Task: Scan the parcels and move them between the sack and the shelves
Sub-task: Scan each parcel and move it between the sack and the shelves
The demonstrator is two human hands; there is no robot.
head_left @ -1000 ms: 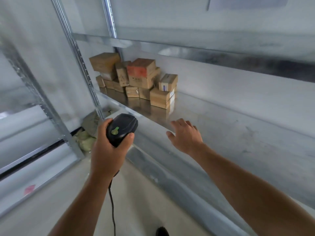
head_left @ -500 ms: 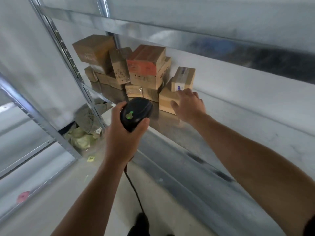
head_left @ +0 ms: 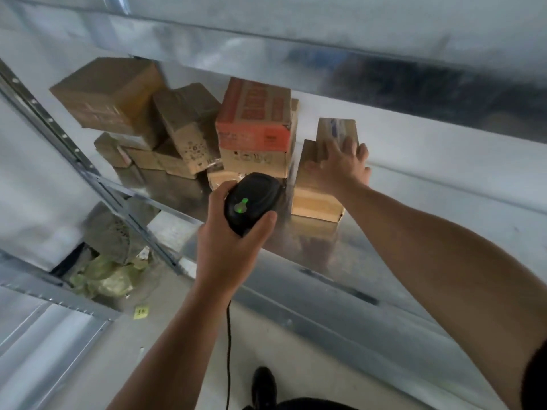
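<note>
Several cardboard parcels are piled at the left end of the metal shelf (head_left: 399,232). An orange-topped box (head_left: 254,116) sits in the middle of the pile. At the pile's right end a small brown parcel (head_left: 334,130) rests on a larger one (head_left: 313,199). My right hand (head_left: 340,164) lies spread over these two, fingers on the small parcel; I cannot tell if it grips. My left hand (head_left: 228,247) is closed around a black barcode scanner (head_left: 251,199) with a green light, held just in front of the pile. The sack (head_left: 106,258) lies on the floor below left.
A slotted metal upright (head_left: 74,149) runs diagonally at the left of the shelf. The upper shelf's edge (head_left: 325,51) hangs low over the parcels. The scanner's cable (head_left: 228,350) drops past my shoe (head_left: 263,386). A yellow tag (head_left: 141,312) lies on the floor.
I have moved closer to the shelf. My right hand reached forward from the bare shelf onto the rightmost parcels. The scanner rose toward the pile.
</note>
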